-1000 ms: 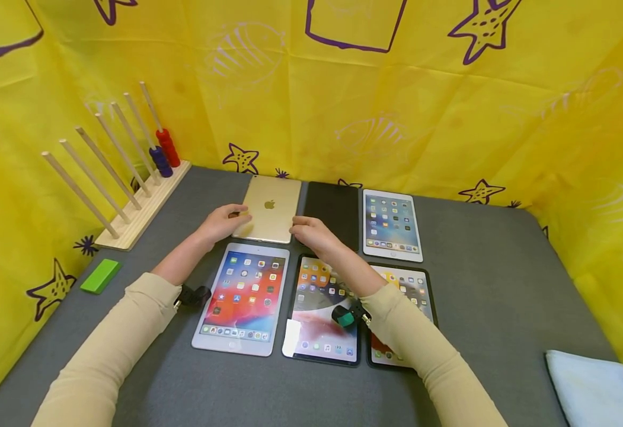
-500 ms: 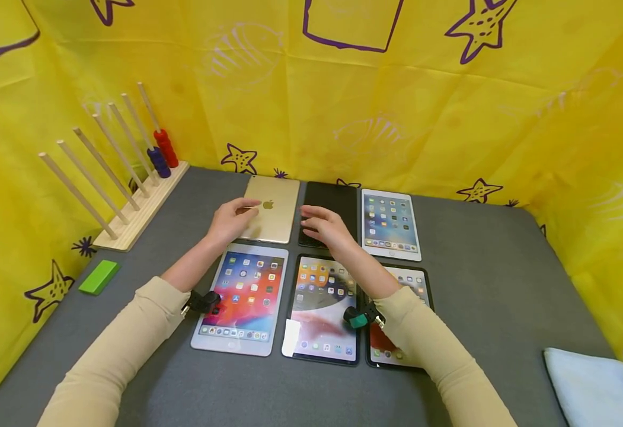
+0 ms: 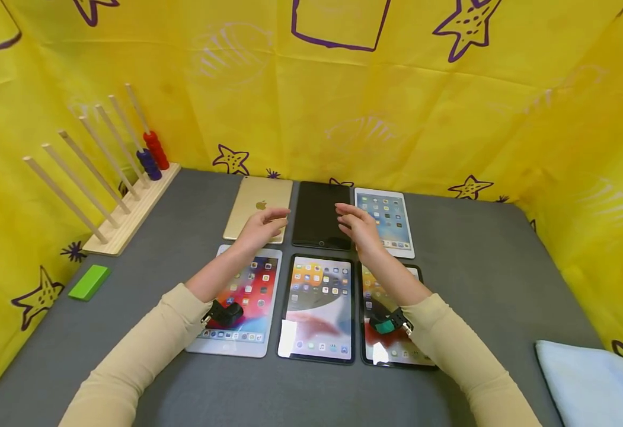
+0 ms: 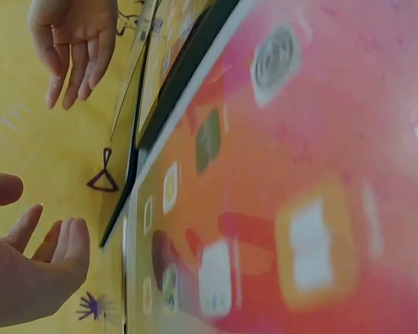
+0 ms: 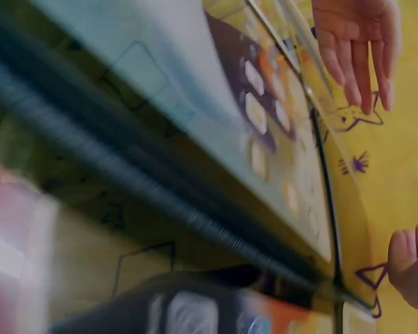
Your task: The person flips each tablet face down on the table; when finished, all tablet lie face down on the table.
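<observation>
My left hand (image 3: pixel 260 230) hovers over the right side of a gold tablet (image 3: pixel 244 204) that lies back-up with an apple logo. Beyond it, a black tablet (image 3: pixel 319 216) lies in the middle of the back row, its screen dark. At that tablet's right edge hangs my right hand (image 3: pixel 363 231), partly covering a white tablet (image 3: pixel 393 219) with a lit screen. Both hands have loosely bent fingers and hold nothing. In the left wrist view the left hand (image 4: pixel 38 268) and right hand (image 4: pixel 76 42) face each other, apart from the tablets.
Three lit tablets form the front row: a white-framed one (image 3: pixel 260 302) under my left forearm, a black-framed one (image 3: pixel 316 320), and another black-framed one (image 3: pixel 396 353) under my right forearm. A wooden peg rack (image 3: pixel 130 216), green block (image 3: pixel 89 282) and light-blue cloth (image 3: pixel 594 379) lie around them.
Both hands have left the gold tablet's edges and moved right, to either side of the black tablet. The tablets keep their places; the head view has shifted slightly.
</observation>
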Motion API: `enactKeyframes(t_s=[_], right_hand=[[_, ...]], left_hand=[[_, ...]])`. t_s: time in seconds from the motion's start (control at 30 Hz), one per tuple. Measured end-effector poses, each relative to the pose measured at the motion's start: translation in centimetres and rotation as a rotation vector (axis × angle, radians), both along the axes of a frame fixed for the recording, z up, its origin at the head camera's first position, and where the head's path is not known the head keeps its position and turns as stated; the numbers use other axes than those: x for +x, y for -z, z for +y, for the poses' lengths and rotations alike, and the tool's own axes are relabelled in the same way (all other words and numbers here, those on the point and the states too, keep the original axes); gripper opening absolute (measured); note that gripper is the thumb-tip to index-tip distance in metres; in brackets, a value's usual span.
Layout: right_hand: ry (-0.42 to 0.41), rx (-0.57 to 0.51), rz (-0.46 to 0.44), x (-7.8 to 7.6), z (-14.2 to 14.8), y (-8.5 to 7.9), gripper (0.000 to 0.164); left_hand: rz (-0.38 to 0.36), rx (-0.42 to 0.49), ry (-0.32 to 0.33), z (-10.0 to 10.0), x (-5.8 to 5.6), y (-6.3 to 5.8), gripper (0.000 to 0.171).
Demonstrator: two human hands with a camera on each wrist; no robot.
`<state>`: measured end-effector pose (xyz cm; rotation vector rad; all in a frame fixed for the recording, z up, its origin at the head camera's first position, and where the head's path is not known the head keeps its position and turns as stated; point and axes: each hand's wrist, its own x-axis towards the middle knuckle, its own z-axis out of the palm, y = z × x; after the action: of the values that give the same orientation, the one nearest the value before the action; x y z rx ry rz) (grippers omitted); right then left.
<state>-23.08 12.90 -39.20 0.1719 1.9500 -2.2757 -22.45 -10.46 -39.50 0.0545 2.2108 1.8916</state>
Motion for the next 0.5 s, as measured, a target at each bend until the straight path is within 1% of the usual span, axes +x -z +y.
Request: enactKeyframes(t_s=[0.2,0.4,0.5], right_hand=[[-0.007,0.069,-0.043,0.8,0.9,0.3,0.041],[-0.034,0.138,-0.073,1.5,1.3,0.7,0.046],[-0.045,0.165,-0.080,1.7,1.4,1.0,0.048]], left_hand=[[-0.072,-0.007,0.014,1.5,0.5,0.2,0.048],[-0.072,-0.036,0.026,2.1,0.8,0.5,0.054],[-0.083,-0.035,0.032,2.3,0.7,0.6,0.056]])
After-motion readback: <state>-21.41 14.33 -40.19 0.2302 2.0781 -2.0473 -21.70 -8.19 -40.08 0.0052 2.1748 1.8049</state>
